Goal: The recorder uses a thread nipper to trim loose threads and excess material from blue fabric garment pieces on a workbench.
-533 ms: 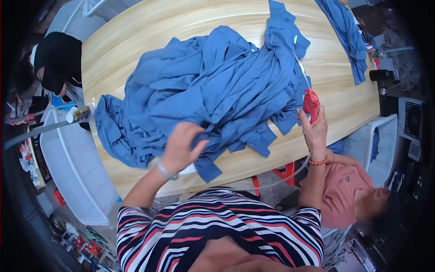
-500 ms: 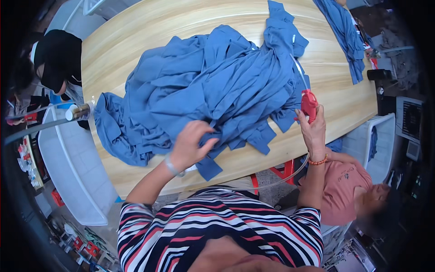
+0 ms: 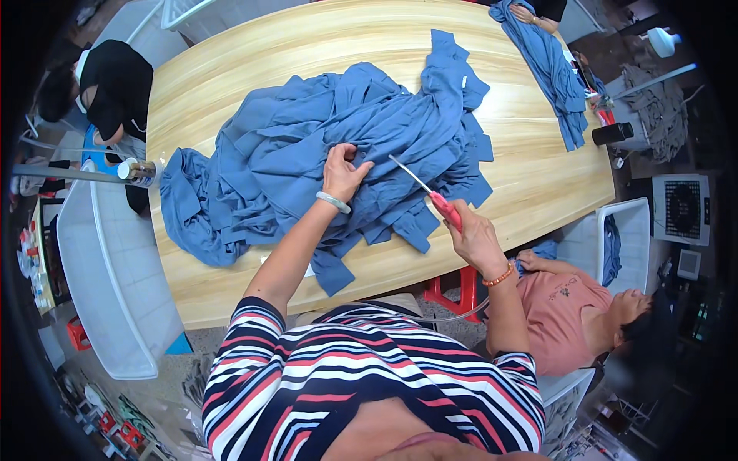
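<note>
Heaped blue garments [image 3: 292, 154] lie in loose folds on the wooden table in front of me. My left hand [image 3: 343, 175] is over the middle of the heap, touching or just above the cloth. Its thumb is apart from its bent fingers, and no cloth shows between them. To its right, my right hand [image 3: 478, 240] is closed around a red air blow gun [image 3: 446, 209]. The thin metal nozzle slants up and left, its tip above the garments. From near my right forearm, a clear hose [image 3: 453, 316] runs left across my front.
The wooden table [image 3: 530, 192] has more blue garments [image 3: 550, 84] at far right, near another person's hand [image 3: 524, 14]. A co-worker in a pink shirt [image 3: 565, 307] is at right, another in black [image 3: 115, 84] at left. White bins [image 3: 108, 276] flank the table; a red stool [image 3: 453, 296] stands below.
My left hand has moved up and right over the heap. My right hand has brought the blow gun left and down, its nozzle now over the cloth. The view has shifted slightly.
</note>
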